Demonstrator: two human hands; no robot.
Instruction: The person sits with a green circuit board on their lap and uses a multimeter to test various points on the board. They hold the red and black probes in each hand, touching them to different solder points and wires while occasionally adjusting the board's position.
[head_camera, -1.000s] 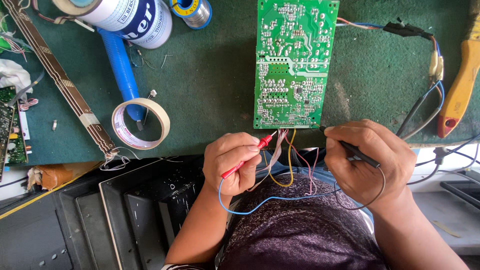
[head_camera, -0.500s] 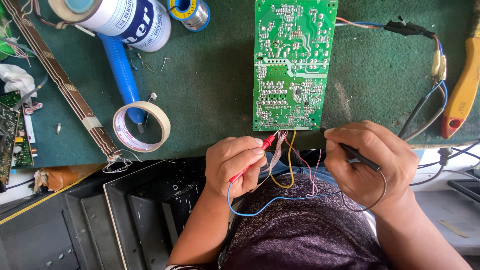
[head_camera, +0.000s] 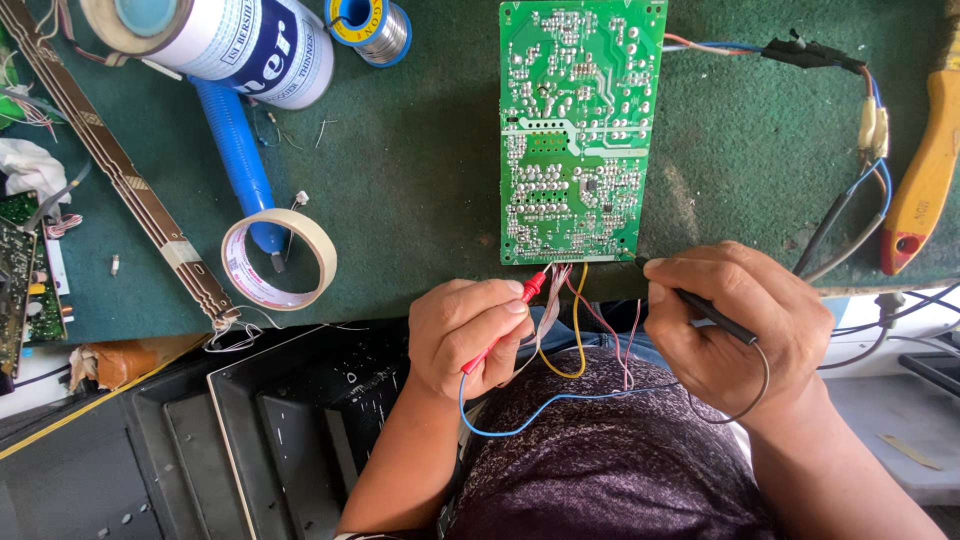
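Now, board: green board (head_camera: 580, 130) lies solder side up on the green mat (head_camera: 420, 160), its near edge at the bench edge.
Left hand: left hand (head_camera: 465, 335) sits just below the board's near edge, fingers curled shut around the red probe (head_camera: 520, 310).
Red probe: held between thumb and forefinger, tilted up to the right, its tip at the board's lower edge beside a bunch of wires (head_camera: 575, 320).
Right hand: right hand (head_camera: 745, 325) is at the board's lower right corner, fingers closed on the black probe (head_camera: 700, 305).
Black probe: lies across the right fingers, its tip pointing left toward the board's corner; whether it touches, I cannot tell.
Leads: a blue lead (head_camera: 530, 410) loops from the red probe across the lap; a dark one curves under the right hand.
Left of the board: tape ring (head_camera: 278, 258) with a blue tool (head_camera: 235, 150) running through it, a white can (head_camera: 215, 40), a solder spool (head_camera: 368, 28).
Right: yellow handle (head_camera: 925, 175) near the mat's edge.
Below the bench: black casing (head_camera: 290, 420).
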